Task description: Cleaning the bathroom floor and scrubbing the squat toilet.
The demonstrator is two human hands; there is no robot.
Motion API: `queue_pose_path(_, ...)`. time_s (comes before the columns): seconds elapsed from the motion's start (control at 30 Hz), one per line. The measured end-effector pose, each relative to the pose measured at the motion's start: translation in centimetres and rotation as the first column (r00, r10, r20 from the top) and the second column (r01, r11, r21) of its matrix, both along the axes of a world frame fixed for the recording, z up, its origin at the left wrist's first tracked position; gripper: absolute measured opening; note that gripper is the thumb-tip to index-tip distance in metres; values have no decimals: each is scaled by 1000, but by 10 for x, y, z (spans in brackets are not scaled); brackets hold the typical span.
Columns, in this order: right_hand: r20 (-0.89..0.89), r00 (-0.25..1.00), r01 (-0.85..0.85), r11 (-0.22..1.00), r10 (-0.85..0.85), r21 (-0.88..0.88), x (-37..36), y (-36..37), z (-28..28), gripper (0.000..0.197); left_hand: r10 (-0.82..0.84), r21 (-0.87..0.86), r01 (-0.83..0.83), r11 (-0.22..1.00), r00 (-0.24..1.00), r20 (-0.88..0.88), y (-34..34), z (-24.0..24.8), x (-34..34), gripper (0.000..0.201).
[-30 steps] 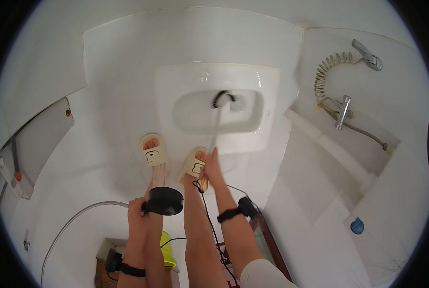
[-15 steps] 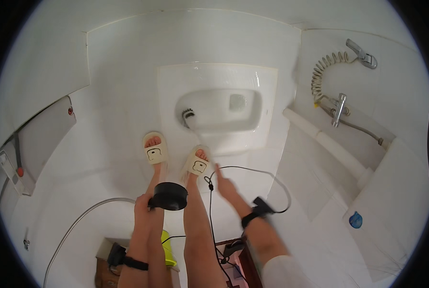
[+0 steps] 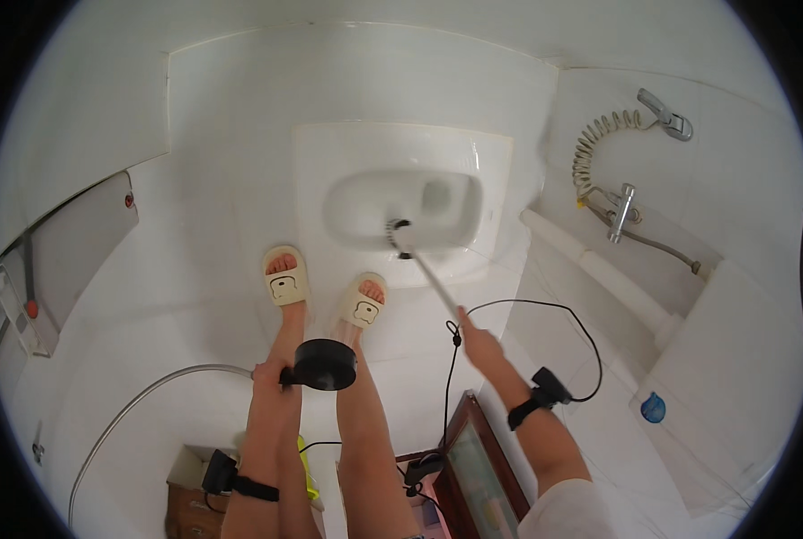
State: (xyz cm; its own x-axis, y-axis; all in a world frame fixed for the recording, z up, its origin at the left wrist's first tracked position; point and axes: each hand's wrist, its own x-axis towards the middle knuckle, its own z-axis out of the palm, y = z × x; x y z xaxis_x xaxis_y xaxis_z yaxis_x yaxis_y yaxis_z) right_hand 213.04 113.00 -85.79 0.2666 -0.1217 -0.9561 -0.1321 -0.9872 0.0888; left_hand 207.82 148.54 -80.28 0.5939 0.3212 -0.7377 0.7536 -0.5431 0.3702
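My right hand (image 3: 482, 346) is closed round the pale handle of a toilet brush (image 3: 431, 278). The dark-bristled head (image 3: 401, 238) of that brush touches or hovers over the near rim of the white squat toilet (image 3: 307, 211); I cannot tell which. In my left hand (image 3: 269, 382), fingers wrapped round its handle, is a black shower head (image 3: 326, 364), held above my legs. From it a silver hose (image 3: 141, 404) curves down to the lower left. Faint streaks show below the shower head, perhaps water.
My feet in cream slippers (image 3: 284, 286) stand before the toilet. A white pipe (image 3: 599, 269), a metal tap (image 3: 622, 214) and a coiled hose sprayer (image 3: 584, 148) line the right wall. A black cable (image 3: 590, 341) loops by my right arm. A brown-framed door (image 3: 482, 467) stands behind.
The brush head has moved from the toilet's left end rightward to its near rim. My right hand has shifted right and slightly down. My left hand with the shower head has hardly moved.
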Motion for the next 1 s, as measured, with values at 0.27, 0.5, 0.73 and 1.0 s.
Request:
queue_pose_path(0.27, 178, 972, 174, 981, -156, -89, 12, -57, -50, 50, -41, -85, 47, 995, 997, 70, 1, 8, 6, 10)
queue_pose_path(0.5, 29, 298, 927, 297, -954, 231, -39, 174, -68, 44, 312, 23, -315, 949, 945, 94, -3, -2, -3, 12)
queue_pose_path(0.73, -289, -288, 884, -370, -913, 286, 28, 226, -59, 45, 266, 1, -267, 964, 963, 47, -7, -5, 7, 14)
queue_pose_path(1.0, -279, -698, 530, -738, -660, 418, 73, 106, -140, 23, 96, 4, -97, 995, 992, 83, -17, 2, 23, 20)
